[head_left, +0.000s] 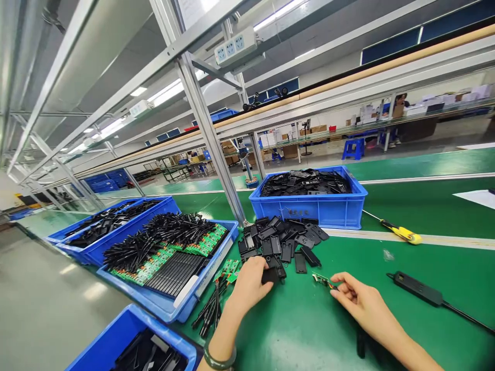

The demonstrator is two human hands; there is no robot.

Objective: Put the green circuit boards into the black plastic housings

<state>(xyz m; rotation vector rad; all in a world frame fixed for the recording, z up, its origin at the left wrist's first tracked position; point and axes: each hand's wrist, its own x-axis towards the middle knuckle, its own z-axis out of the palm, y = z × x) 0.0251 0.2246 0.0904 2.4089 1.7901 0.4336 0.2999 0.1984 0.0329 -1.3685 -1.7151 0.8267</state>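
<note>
My left hand (247, 288) is closed on a black plastic case half (269, 276) at the near edge of a loose heap of similar case parts (286, 242). Between thumb and fingers, my right hand (359, 304) pinches a small green circuit board (322, 280) near its wire end. The board points left, just above the green tabletop, and a black cable (360, 342) shows below the hand. Beside my left wrist lie several green boards (229, 269) with black cables (211, 309).
A blue crate (305, 208) of black case parts stands behind the heap. Blue trays (185, 304) of boards and parts line the left. To the right lie a yellow-handled screwdriver (402, 232) and a black cased device (417, 289) with a cable. A metal post (211, 118) rises behind.
</note>
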